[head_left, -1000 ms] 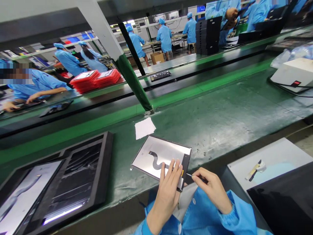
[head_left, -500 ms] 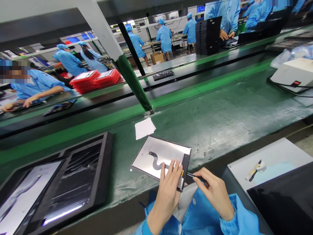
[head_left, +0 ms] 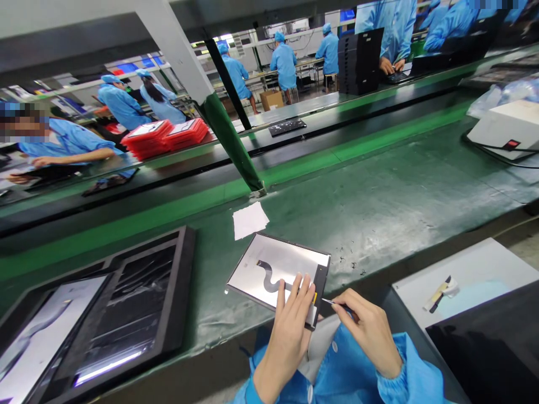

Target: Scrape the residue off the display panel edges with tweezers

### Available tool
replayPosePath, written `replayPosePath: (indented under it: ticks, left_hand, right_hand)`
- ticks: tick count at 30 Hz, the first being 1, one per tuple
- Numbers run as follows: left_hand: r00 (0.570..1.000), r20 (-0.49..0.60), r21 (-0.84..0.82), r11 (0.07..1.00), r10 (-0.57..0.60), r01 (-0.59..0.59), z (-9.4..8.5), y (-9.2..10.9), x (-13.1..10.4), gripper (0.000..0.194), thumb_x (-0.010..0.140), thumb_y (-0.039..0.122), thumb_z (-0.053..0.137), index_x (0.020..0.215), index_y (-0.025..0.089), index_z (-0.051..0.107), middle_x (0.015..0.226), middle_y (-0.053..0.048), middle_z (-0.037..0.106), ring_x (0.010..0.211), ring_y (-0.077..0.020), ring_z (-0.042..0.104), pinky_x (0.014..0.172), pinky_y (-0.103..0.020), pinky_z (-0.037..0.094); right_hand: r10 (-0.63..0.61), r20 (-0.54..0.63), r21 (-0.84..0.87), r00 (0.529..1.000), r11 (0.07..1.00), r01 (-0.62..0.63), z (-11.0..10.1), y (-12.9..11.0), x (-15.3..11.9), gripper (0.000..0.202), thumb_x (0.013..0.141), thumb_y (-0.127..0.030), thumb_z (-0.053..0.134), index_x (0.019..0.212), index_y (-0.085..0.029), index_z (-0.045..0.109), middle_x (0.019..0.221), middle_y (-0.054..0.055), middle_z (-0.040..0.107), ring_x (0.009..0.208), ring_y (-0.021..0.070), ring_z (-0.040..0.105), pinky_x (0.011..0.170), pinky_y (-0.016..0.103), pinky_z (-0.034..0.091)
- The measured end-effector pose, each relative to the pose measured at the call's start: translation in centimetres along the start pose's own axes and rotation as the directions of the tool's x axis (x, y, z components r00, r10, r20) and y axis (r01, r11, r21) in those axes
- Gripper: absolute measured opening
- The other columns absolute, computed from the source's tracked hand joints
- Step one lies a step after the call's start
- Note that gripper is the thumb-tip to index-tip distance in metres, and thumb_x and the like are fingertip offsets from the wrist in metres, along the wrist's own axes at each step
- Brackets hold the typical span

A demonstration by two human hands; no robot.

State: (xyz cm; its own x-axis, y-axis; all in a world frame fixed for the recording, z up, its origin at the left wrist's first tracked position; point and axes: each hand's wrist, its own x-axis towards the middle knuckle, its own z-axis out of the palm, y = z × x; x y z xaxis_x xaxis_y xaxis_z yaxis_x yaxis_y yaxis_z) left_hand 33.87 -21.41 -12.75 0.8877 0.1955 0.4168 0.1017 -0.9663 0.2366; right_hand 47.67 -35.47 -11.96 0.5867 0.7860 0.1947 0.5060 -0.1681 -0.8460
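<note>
A display panel (head_left: pixel 248 272) with a silver back and a curved grey ribbon cable (head_left: pixel 268 276) lies at the front edge of the green bench, its near corner over the edge. My left hand (head_left: pixel 290 328) rests on the panel's right part, fingers stretched over it, the thumb hidden beneath. My right hand (head_left: pixel 366 325) pinches slim tweezers (head_left: pixel 337 304), whose tip is at the panel's dark right edge, near a small yellow strip (head_left: pixel 315 298). Whether the tip touches the edge I cannot tell.
White paper sheets (head_left: pixel 249 220) lie behind the panel. A black foam tray (head_left: pixel 179 292) with panels is at left. Small dark scraps (head_left: pixel 352 265) dot the bench. A white board (head_left: pixel 471 280) stands at right, a white box (head_left: pixel 505 129) farther back. Co-workers sit beyond the belt.
The tweezers have shifted slightly in my right hand's fingers and look lighter. At the far left, a co-worker's hands have moved and now hold a dark panel. My left hand stays in place.
</note>
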Motion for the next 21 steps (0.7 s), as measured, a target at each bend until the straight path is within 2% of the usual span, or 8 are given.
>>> replayPosePath:
  ticks: [5, 7, 9, 11, 14, 17, 19, 21]
  left_hand:
    - [0.999, -0.039, -0.026, 0.999, 0.027, -0.028, -0.5, 0.0, -0.2, 0.064, 0.092, -0.004, 0.037, 0.154, 0.012, 0.029, 0.151, -0.018, 0.049, 0.149, -0.0283, 0.030, 0.119, -0.061, 0.025]
    - [0.993, -0.097, -0.035, 0.997, 0.065, -0.069, -0.9, -0.2, -0.4, 0.064, 0.090, -0.007, 0.036, 0.151, 0.013, 0.037, 0.147, -0.017, 0.054, 0.147, -0.0287, 0.034, 0.119, -0.063, 0.027]
    - [0.976, -0.184, -0.019, 0.992, 0.119, -0.124, -1.8, -0.5, -0.4, 0.062, 0.088, -0.009, 0.037, 0.146, 0.014, 0.045, 0.141, -0.015, 0.060, 0.144, -0.0296, 0.039, 0.118, -0.065, 0.026]
    - [0.945, -0.277, 0.015, 0.984, 0.173, -0.176, -3.1, -0.9, -0.2, 0.055, 0.091, -0.006, 0.040, 0.141, 0.013, 0.051, 0.133, -0.014, 0.066, 0.142, -0.0308, 0.044, 0.118, -0.067, 0.026]
    - [0.914, -0.342, 0.025, 0.975, 0.218, -0.223, -5.6, -1.5, 0.0, 0.044, 0.099, 0.003, 0.040, 0.139, 0.013, 0.054, 0.124, -0.013, 0.072, 0.138, -0.0310, 0.048, 0.118, -0.068, 0.025]
    - [0.908, -0.371, -0.076, 0.969, 0.193, -0.237, -8.3, -1.8, -0.3, 0.042, 0.103, 0.010, 0.041, 0.142, 0.021, 0.052, 0.119, -0.006, 0.074, 0.135, -0.0306, 0.051, 0.115, -0.070, 0.029]
    - [0.903, -0.390, -0.176, 0.948, 0.181, -0.266, -9.8, -1.8, -0.6, 0.042, 0.105, 0.015, 0.043, 0.144, 0.029, 0.049, 0.114, -0.002, 0.076, 0.133, -0.0294, 0.053, 0.114, -0.070, 0.032]
    - [0.910, -0.360, -0.270, 0.911, 0.205, -0.312, -10.9, -1.8, -0.8, 0.044, 0.106, 0.019, 0.041, 0.147, 0.036, 0.045, 0.106, 0.003, 0.078, 0.132, -0.0268, 0.054, 0.116, -0.067, 0.032]
  right_hand:
    - [0.206, 0.063, 0.245, 0.976, 0.945, -0.216, -0.8, 0.6, 0.4, 0.022, 0.090, -0.043, 0.062, 0.087, -0.023, 0.069, 0.078, 0.000, 0.067, 0.068, 0.0162, 0.062, 0.061, 0.024, 0.047]
    - [0.317, 0.031, 0.367, 0.948, 0.879, -0.305, -1.5, 0.7, 0.7, 0.034, 0.081, -0.053, 0.069, 0.092, -0.021, 0.070, 0.072, 0.000, 0.063, 0.064, 0.0156, 0.058, 0.059, 0.024, 0.047]
    - [0.431, 0.031, 0.464, 0.902, 0.793, -0.395, -2.1, 0.6, 1.4, 0.050, 0.073, -0.065, 0.072, 0.087, -0.017, 0.072, 0.058, -0.005, 0.049, 0.052, 0.0115, 0.045, 0.048, 0.022, 0.039]
    - [0.517, 0.099, 0.548, 0.850, 0.685, -0.480, -2.4, 0.1, 2.3, 0.062, 0.067, -0.076, 0.071, 0.076, -0.014, 0.071, 0.050, -0.009, 0.032, 0.045, 0.0071, 0.028, 0.041, 0.020, 0.024]
    - [0.515, 0.252, 0.648, 0.819, 0.539, -0.538, -1.8, -1.2, 4.0, 0.068, 0.061, -0.080, 0.073, 0.072, -0.013, 0.069, 0.049, -0.009, 0.036, 0.042, 0.0032, 0.017, 0.040, 0.019, 0.011]
    - [0.429, 0.395, 0.672, 0.813, 0.469, -0.574, -0.4, -2.6, 5.4, 0.063, 0.067, -0.078, 0.071, 0.069, -0.015, 0.065, 0.048, -0.007, 0.046, 0.038, 0.0016, 0.016, 0.038, 0.019, 0.011]
    - [0.398, 0.432, 0.661, 0.809, 0.471, -0.584, 0.6, -3.1, 5.8, 0.062, 0.073, -0.078, 0.066, 0.063, -0.017, 0.061, 0.043, -0.008, 0.041, 0.034, 0.0023, 0.017, 0.035, 0.018, 0.012]
    - [0.380, 0.379, 0.654, 0.844, 0.536, -0.535, 1.3, -3.3, 5.8, 0.060, 0.076, -0.076, 0.065, 0.059, -0.019, 0.056, 0.039, -0.008, 0.040, 0.031, 0.0039, 0.023, 0.033, 0.019, 0.016]
